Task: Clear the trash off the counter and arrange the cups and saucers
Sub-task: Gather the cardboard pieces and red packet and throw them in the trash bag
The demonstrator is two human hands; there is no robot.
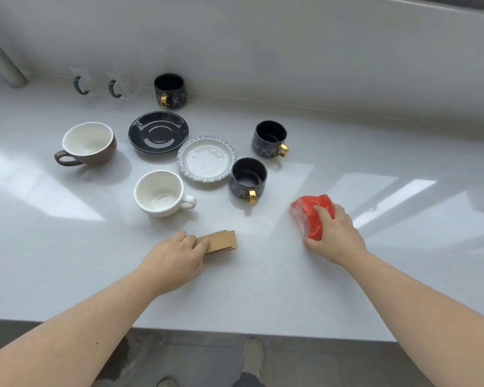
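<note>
On the white counter [263,289], my left hand [173,261] presses its fingers on a flat brown cardboard piece [220,241] near the front. My right hand [333,236] grips a crumpled red plastic wrapper [312,210]. Three black cups with gold handles stand at the back [170,90], at the right [270,138] and in the middle [248,178]. A white cup [160,194] and a brown cup with a white inside [88,143] stand to the left. A black saucer [158,132] and a pale scalloped saucer [206,159] lie between them.
Two clear glass cups with dark green handles [80,85] [115,88] stand by the back wall at the left. A grey pole [0,60] rises at the far left. The counter's front edge [235,332] runs above the floor, where my shoes show.
</note>
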